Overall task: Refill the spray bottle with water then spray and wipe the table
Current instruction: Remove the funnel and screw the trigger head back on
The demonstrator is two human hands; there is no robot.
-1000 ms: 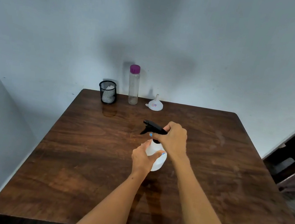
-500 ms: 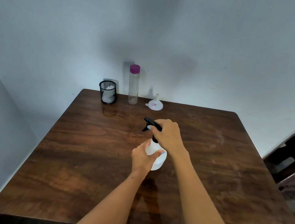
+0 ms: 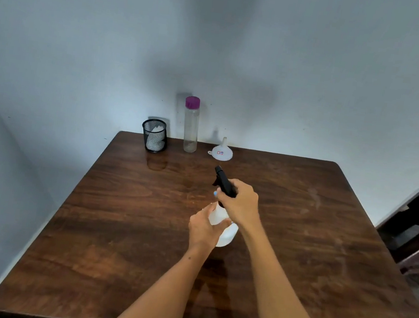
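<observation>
Head view: left hand (image 3: pixel 202 229) grips rounded white spray bottle (image 3: pixel 225 232); right hand (image 3: pixel 241 202) clasps its angular black trigger head (image 3: pixel 222 181)

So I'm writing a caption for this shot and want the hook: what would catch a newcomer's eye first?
The two hands at the middle of the dark wooden table: the left hand grips the white plastic spray bottle, the right hand grips its black trigger head. Next, the row along the far edge by the wall: a black mesh cup, a tall clear bottle with a purple cap and a small white funnel.
</observation>
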